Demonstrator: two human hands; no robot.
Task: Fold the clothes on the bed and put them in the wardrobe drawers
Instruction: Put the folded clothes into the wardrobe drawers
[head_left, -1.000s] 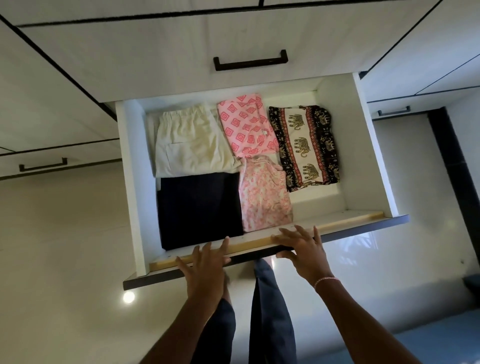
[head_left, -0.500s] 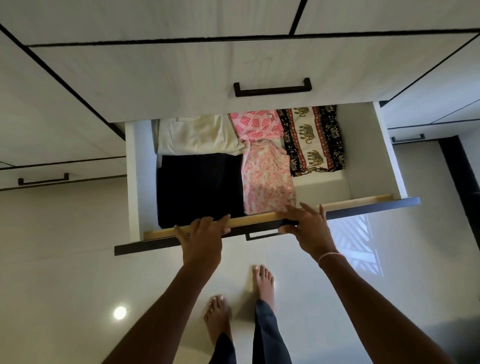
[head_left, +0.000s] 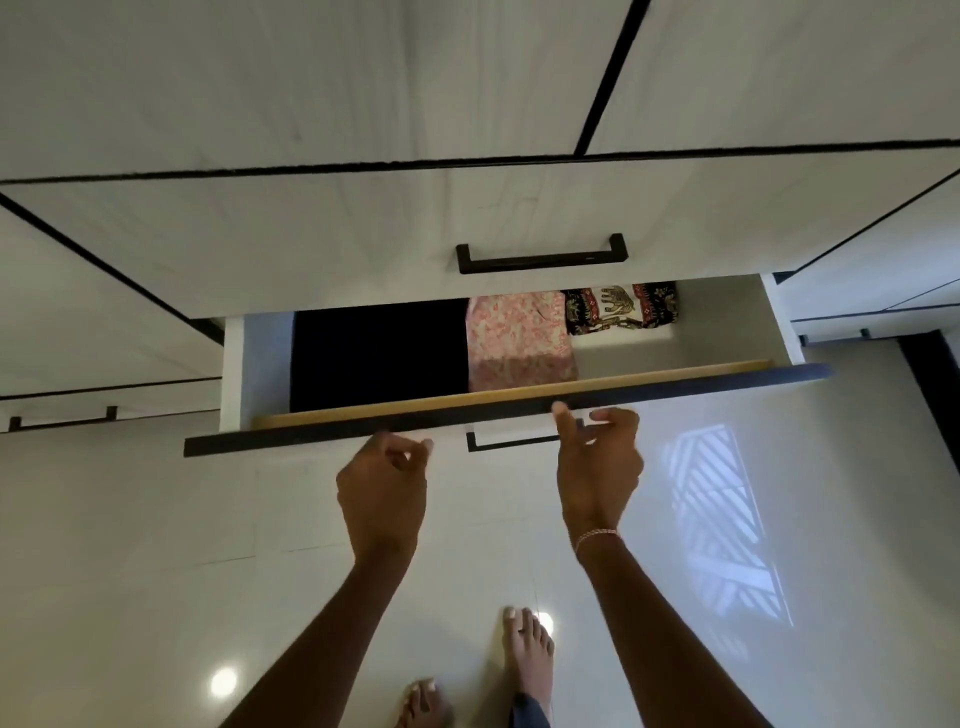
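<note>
Head view: drawer (head_left: 675, 387) partly open, jutting from wardrobe below closed upper drawer (head_left: 363, 244). Folded clothes inside: black garment (head_left: 379, 358) at left, pink floral garment (head_left: 519, 343) in middle against front wall, elephant-print garment (head_left: 618, 309) toward back right. Left hand (head_left: 382, 488) just under drawer front edge, fingers loosely curled, holding nothing. Right hand (head_left: 597, 462) beside drawer handle (head_left: 511, 441), one fingertip touching front edge, other fingers loosely curled, nothing gripped. Bare feet (head_left: 530, 649) on glossy floor (head_left: 156, 545).
</note>
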